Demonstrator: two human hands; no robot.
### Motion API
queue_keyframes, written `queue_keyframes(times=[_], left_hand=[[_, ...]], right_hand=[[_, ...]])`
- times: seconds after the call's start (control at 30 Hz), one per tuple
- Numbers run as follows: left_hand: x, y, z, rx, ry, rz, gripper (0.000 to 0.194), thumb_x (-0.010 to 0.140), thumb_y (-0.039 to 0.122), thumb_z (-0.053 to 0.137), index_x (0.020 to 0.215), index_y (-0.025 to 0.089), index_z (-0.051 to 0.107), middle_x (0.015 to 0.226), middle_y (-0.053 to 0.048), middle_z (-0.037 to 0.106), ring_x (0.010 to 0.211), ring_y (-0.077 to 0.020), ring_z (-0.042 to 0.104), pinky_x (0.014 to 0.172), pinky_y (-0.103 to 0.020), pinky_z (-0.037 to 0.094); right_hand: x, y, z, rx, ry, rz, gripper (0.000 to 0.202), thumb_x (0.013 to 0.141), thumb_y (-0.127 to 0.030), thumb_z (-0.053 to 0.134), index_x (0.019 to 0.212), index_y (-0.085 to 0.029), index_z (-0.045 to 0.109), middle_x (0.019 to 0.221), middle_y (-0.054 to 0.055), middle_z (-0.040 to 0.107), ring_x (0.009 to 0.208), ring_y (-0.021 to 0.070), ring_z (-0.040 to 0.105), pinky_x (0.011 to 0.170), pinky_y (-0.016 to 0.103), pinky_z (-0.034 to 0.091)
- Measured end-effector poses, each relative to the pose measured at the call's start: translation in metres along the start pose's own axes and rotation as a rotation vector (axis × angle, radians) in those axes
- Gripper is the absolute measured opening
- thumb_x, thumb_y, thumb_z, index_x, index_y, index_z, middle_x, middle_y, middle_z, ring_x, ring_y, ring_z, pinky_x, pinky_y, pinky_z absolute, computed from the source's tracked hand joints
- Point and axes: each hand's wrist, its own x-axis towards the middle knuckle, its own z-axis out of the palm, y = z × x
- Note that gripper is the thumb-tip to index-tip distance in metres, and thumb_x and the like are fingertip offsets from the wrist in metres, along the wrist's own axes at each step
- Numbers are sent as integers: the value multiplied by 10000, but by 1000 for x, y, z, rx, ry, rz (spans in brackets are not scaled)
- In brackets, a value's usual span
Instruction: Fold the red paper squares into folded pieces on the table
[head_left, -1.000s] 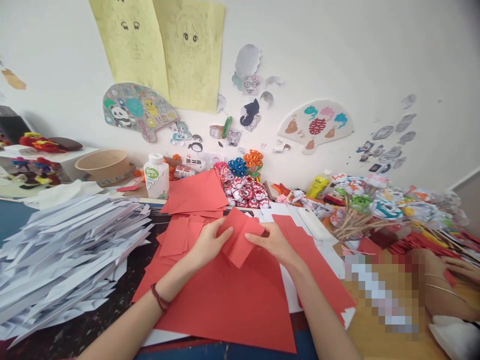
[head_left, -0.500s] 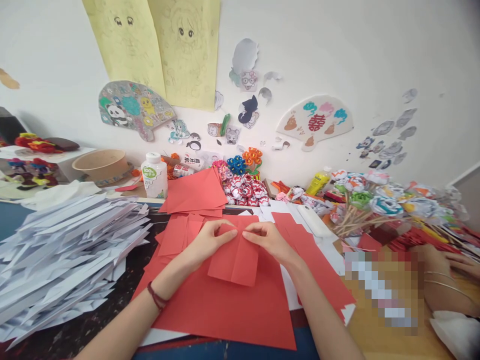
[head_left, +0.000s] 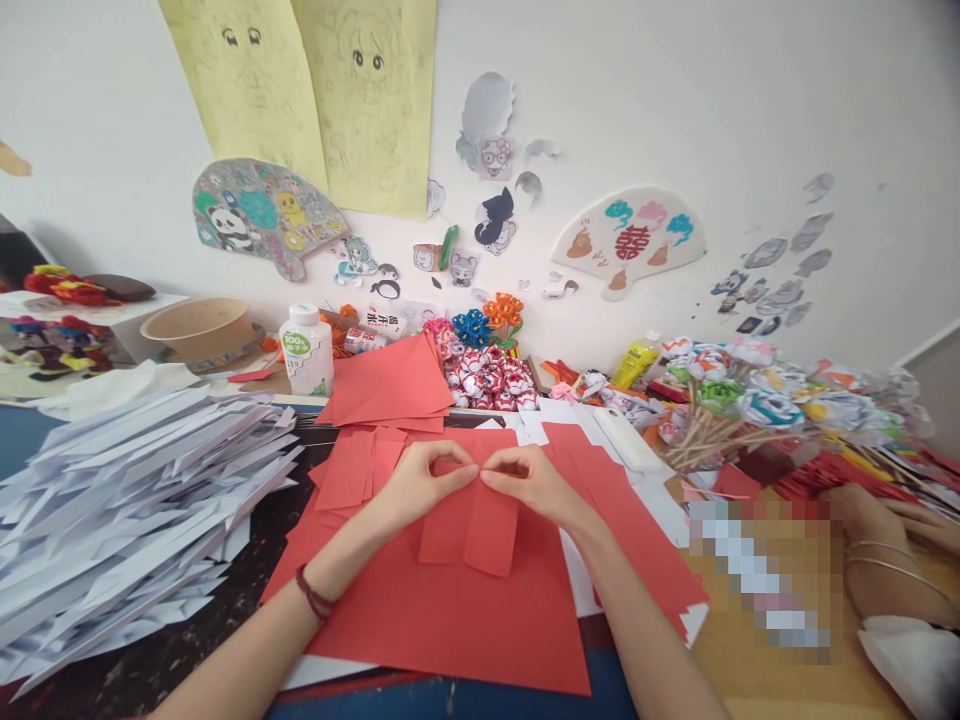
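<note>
A white wall point(head_left: 675, 100) rises beyond both hands. A broad pile of folded white papers point(head_left: 135, 500) spreads to the left of the left hand point(head_left: 420, 485), well apart from it. The large red sheet point(head_left: 450, 660) lies below both hands. A bunch of paper flowers point(head_left: 772, 405) lies to the right of the right hand point(head_left: 536, 485) and farther off, with another person's forearm point(head_left: 889, 585) nearer. The left hand's thumb and forefinger clamp on the creased red paper point(head_left: 491, 540) near its upper edge; the right hand's do likewise, just beside them. The paper hangs toward the wearer from both fingertips, above the large red sheet. A white bottle point(head_left: 306, 355) stands beyond the left hand, to its left.
</note>
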Motion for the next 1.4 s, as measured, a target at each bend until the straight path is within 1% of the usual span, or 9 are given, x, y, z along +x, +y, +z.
queue_keyframes(times=[0.2, 0.33, 0.6, 0.93, 1.1, 1.17, 1.23, 1.33, 1.4], left_hand=[[0, -1, 0, -15, -46, 40, 170, 822, 298, 581, 788, 165, 681, 829, -30, 702, 806, -177, 621, 752, -255, 446], [-1, -2, 2, -5, -70, 92, 161, 827, 276, 566, 778, 160, 667, 798, -26, 690, 778, -168, 613, 727, -248, 445], [-3, 3, 7, 2, 40, 125, 139, 825, 249, 564, 766, 162, 655, 793, -28, 694, 757, -161, 620, 729, -243, 453], [-5, 8, 7, -17, 78, 109, 163, 829, 286, 568, 762, 163, 651, 795, -34, 690, 764, -167, 621, 736, -247, 460], [-4, 8, 6, -72, 68, 100, 189, 833, 311, 573, 763, 153, 648, 784, -39, 680, 763, -163, 615, 738, -247, 467], [-4, 7, 4, -75, 71, 86, 204, 828, 342, 582, 802, 156, 660, 834, -45, 690, 789, -171, 616, 738, -250, 466], [-3, 6, 1, -53, 92, 35, 251, 805, 395, 608, 843, 156, 671, 845, -44, 692, 745, -170, 602, 667, -247, 455], [-4, 6, -1, -76, 92, -84, 335, 765, 472, 638, 751, 137, 643, 688, -24, 636, 569, -132, 518, 500, -228, 365], [-4, 6, -1, -178, 68, -136, 365, 760, 492, 636, 681, 140, 584, 620, -9, 579, 520, -111, 471, 465, -219, 327]], right_hand=[[0, 0, 1, -4, -8, 1, 195, 851, -318, 584, 794, -161, 683, 758, 18, 617, 716, 144, 523, 668, 250, 397], [1, 3, 2, 2, -25, -21, 188, 838, -295, 588, 736, -155, 660, 691, 1, 569, 654, 124, 476, 607, 237, 364], [3, 5, 6, 20, 99, -68, 195, 803, -304, 622, 693, -156, 684, 630, -1, 553, 589, 118, 442, 544, 238, 321], [2, 4, 7, 24, 142, -56, 232, 799, -372, 623, 694, -177, 692, 642, 10, 591, 601, 141, 485, 566, 257, 363], [0, 0, 5, 43, 163, -83, 234, 828, -339, 604, 676, -174, 667, 654, 6, 583, 622, 136, 493, 589, 254, 376], [0, -1, 3, 55, 168, -78, 229, 837, -339, 601, 697, -173, 671, 686, 10, 606, 649, 141, 516, 610, 256, 394], [0, -2, 2, 58, 193, -56, 231, 833, -360, 612, 713, -173, 675, 712, 16, 626, 670, 148, 538, 624, 259, 409], [0, -2, -1, 75, 254, -25, 230, 811, -390, 644, 744, -173, 684, 764, 29, 656, 724, 165, 578, 665, 269, 441], [0, -2, -2, 102, 270, 0, 228, 788, -400, 672, 809, -175, 701, 841, 44, 681, 790, 185, 606, 702, 282, 464]])
